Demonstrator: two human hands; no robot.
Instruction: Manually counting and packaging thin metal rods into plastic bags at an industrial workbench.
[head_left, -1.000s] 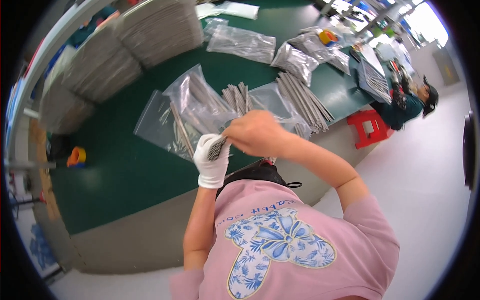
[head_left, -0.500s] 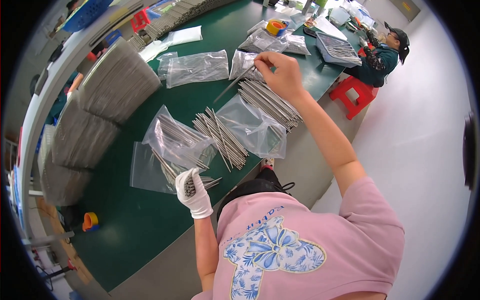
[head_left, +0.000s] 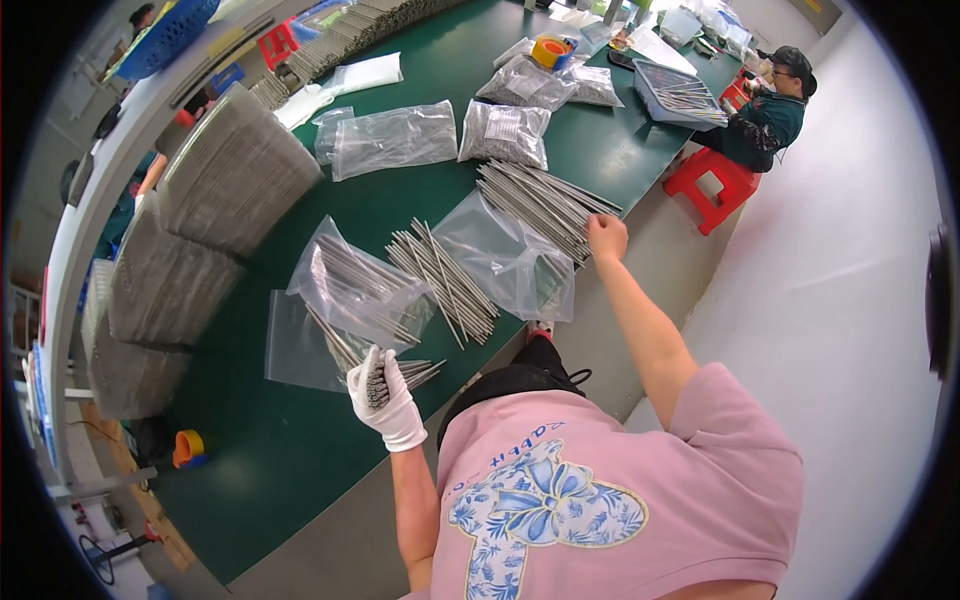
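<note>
My left hand (head_left: 386,402), in a white glove, is closed round a bundle of thin metal rods (head_left: 377,384) whose ends show in the grip. Beside it lie a clear plastic bag with rods inside (head_left: 365,275) and a loose heap of rods (head_left: 440,275). My bare right hand (head_left: 607,238) has its fingers curled at the near right end of a larger rod pile (head_left: 535,205). Whatever its fingertips hold is hidden. Between heap and pile lies another clear bag (head_left: 500,260), spread on the green table (head_left: 270,480).
Tall grey stacks (head_left: 235,165) line the left side. Filled bags (head_left: 505,133) and a flat clear bag (head_left: 395,138) lie farther back. A tape roll (head_left: 187,448) sits at the near left. A blue-grey basket of rods (head_left: 680,97) stands near a seated co-worker (head_left: 775,110) on a red stool (head_left: 712,190).
My right hand has come down and nearer, from holding a rod aloft over the bags to the end of the rod pile. My left hand has barely moved.
</note>
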